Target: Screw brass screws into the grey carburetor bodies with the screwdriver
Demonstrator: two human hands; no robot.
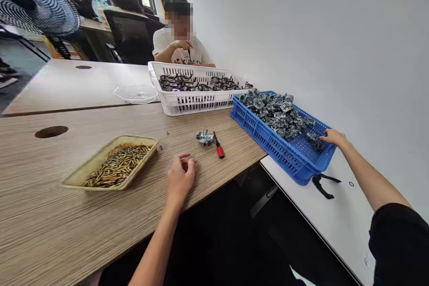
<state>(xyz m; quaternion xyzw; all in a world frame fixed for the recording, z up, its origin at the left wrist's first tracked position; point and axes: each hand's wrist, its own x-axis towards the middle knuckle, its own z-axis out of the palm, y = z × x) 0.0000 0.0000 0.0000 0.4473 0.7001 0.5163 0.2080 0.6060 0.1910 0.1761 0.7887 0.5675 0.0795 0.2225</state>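
My right hand (pixel 335 137) reaches into the near right end of the blue plastic basket (pixel 284 158), its fingers closed at the end of a grey metal carburetor (pixel 314 141). A heap of similar carburetors (pixel 275 111) fills the far part of that basket. My left hand (pixel 182 172) rests at the table's front edge, fingers loosely curled with a gap to the thumb and nothing between them. Beyond it, a single carburetor (pixel 205 137) lies on the wood-grain table (pixel 120 219). Beside that part lies a screwdriver (pixel 219 149) with a red handle.
A shallow tray (pixel 75 179) of brass-coloured screws sits left. Behind stands a white basket (pixel 201 106) of dark-handled parts, near a clear dish (pixel 136 94). A co-worker (pixel 182 47) sits beyond. Black bracket-like piece (pixel 324 185) lies on the white side table (pixel 338 214); a fan (pixel 36 2) stands left.
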